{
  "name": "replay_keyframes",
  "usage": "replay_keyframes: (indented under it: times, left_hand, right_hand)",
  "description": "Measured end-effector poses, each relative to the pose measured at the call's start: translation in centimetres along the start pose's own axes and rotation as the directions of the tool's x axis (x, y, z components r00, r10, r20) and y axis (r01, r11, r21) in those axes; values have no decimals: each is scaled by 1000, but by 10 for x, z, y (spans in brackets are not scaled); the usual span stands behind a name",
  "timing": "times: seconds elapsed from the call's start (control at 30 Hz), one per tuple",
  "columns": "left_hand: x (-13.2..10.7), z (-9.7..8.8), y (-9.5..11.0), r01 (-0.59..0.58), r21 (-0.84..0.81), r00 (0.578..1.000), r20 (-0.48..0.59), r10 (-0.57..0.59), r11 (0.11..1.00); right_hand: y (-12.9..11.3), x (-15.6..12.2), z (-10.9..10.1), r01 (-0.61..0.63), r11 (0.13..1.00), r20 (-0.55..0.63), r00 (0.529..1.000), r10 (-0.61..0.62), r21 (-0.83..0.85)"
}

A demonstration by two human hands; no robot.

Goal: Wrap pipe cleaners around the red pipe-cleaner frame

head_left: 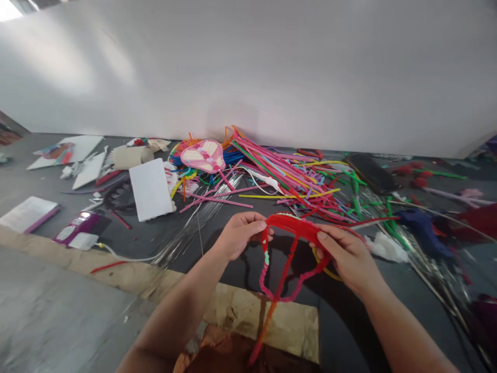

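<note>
Between my two hands is a pipe cleaner frame (300, 284), a pink, red and mint loop with a red-to-orange stem (272, 316) running down through its middle. A flat red band (293, 224) fills the top of the loop. My left hand (243, 234) pinches the frame's upper left corner between thumb and fingers. On the other side, my right hand (344, 254) grips the right end of the red band, thumb on top. A thin red strand trails off to the right behind my right hand. The stem's lower end hangs toward my lap.
Behind my hands lies a heap of coloured pipe cleaners (279, 171) beside a pink heart-shaped piece (204, 155). Bare wires (186, 233), a white card (151, 190), a paper roll (132, 157) and a purple device (79, 228) are to the left. A dark phone (373, 173) lies right.
</note>
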State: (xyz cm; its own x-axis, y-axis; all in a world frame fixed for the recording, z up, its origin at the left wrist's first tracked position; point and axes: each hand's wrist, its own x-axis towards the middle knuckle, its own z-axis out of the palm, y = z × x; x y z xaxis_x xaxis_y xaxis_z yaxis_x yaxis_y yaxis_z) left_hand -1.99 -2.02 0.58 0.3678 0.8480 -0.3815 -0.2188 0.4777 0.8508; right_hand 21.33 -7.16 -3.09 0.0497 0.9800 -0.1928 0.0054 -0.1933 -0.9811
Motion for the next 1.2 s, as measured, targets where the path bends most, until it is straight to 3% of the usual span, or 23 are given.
replay_keyframes:
  times: [0.6,0.83,1.0,1.1,1.2]
  left_hand:
    - [0,-1,-3,63,-176,994,100,-46,982]
    - [0,-2,-4,96,-216,978,203,-52,972]
    - [-3,-4,-4,103,-157,949,312,-50,982]
    - [-6,-4,-2,82,-105,924,381,-36,991]
    - [-9,-1,-2,74,-85,918,395,-35,994]
  right_hand:
    - [1,0,-1,12,999,48,999,-11,-36]
    - [0,-1,-1,23,999,54,998,-22,-34]
    - [1,1,-1,45,998,42,998,-44,-37]
    - [0,3,-1,90,986,9,996,-89,-139]
    - [-7,2,2,275,886,-39,949,-311,-374]
